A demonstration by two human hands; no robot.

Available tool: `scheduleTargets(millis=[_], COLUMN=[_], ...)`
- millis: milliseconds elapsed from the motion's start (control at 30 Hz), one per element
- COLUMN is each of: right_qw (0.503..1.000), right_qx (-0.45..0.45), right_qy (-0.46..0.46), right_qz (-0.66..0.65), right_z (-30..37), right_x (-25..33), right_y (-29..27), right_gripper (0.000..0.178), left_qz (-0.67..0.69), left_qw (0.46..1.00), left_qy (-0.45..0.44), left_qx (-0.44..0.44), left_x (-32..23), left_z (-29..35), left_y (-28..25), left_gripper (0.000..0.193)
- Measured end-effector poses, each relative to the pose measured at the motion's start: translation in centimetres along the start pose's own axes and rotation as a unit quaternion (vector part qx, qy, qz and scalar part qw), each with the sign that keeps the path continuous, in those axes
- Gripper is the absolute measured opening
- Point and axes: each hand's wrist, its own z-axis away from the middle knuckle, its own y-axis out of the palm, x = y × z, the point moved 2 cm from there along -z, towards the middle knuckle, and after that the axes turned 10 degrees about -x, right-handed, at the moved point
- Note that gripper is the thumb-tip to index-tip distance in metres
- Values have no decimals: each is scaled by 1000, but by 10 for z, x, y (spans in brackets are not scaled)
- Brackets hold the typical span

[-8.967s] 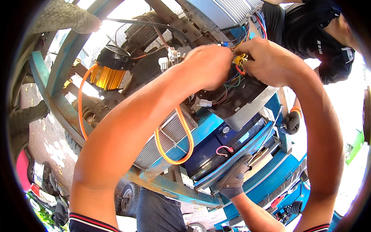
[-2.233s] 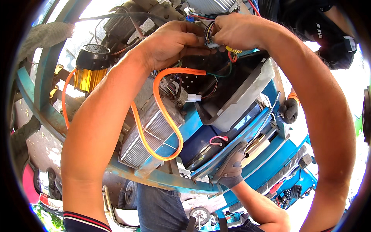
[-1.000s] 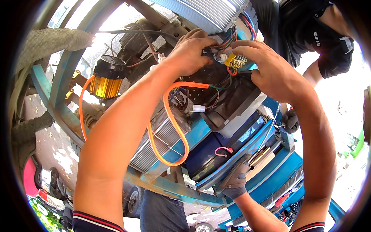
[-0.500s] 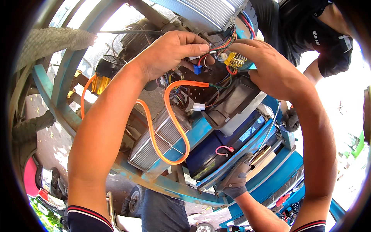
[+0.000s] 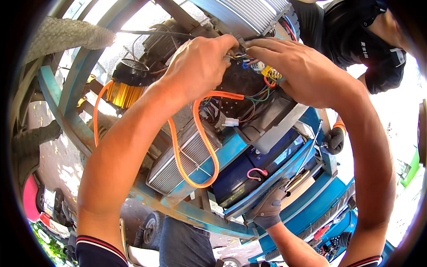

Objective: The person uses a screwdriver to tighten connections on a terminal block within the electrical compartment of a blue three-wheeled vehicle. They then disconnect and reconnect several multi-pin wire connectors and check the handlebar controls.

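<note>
My left hand (image 5: 202,64) is closed, its fingertips pinching a small dark grey wire connector (image 5: 240,43). From the other side my right hand (image 5: 307,69) closes on the same piece, fingers long and pressed together, its thumb hidden. Thin coloured wires (image 5: 242,57) run just under the fingertips. Below them sit a small blue plug (image 5: 245,65) and a yellow connector (image 5: 270,72), the latter beneath my right palm. A white plug (image 5: 231,121) hangs lower on its wires. A thick orange cable (image 5: 215,162) loops down below my left wrist.
A finned metal box (image 5: 180,160), a black plastic tray (image 5: 267,116) and a dark blue battery (image 5: 235,182) sit in the blue frame (image 5: 195,213). A co-worker's gloved hand (image 5: 270,202) grips the frame near the bottom. Another person (image 5: 351,40) is at upper right.
Both hands have shifted upward, toward the large finned box. My left hand has turned its back up, its fingers meeting the right fingertips. The wires and the blue plug moved with them.
</note>
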Motion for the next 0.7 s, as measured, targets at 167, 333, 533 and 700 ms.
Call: scheduleTargets(millis=[167, 333, 533, 700], right_qw=[965, 936, 943, 957], right_qx=[101, 112, 29, -48], right_qy=[173, 282, 264, 213], right_qz=[-167, -180, -200, -190], right_z=[-20, -36, -21, -17], right_x=[8, 2, -1, 8], right_y=[7, 8, 14, 11], right_gripper=[45, 31, 33, 33], left_qz=[200, 306, 338, 395], left_qw=[971, 931, 915, 872], left_qy=[-127, -195, -222, -285], left_qx=[-16, -39, -5, -46], left_x=[-18, -29, -25, -13], left_z=[15, 22, 19, 7], left_y=[5, 13, 5, 2], left_gripper=[40, 32, 18, 11])
